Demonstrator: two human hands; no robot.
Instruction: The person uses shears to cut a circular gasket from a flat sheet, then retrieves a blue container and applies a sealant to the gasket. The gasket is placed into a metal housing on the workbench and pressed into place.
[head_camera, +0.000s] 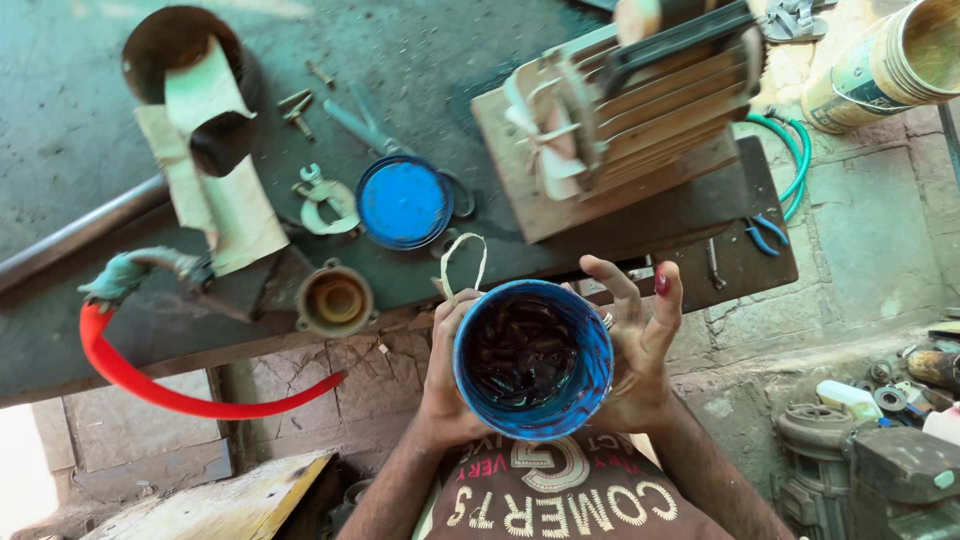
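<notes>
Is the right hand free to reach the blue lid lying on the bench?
Probably not as things stand. The right hand is spread against the side of the blue tub, which the left hand also steadies. The blue lid lies uncovered on the bench, with nothing blocking the way.

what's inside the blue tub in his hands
The blue tub holds a dark, glossy, grease-like mass, streaked up the inner wall. The tub's bottom is covered by it, so nothing beneath shows.
</notes>
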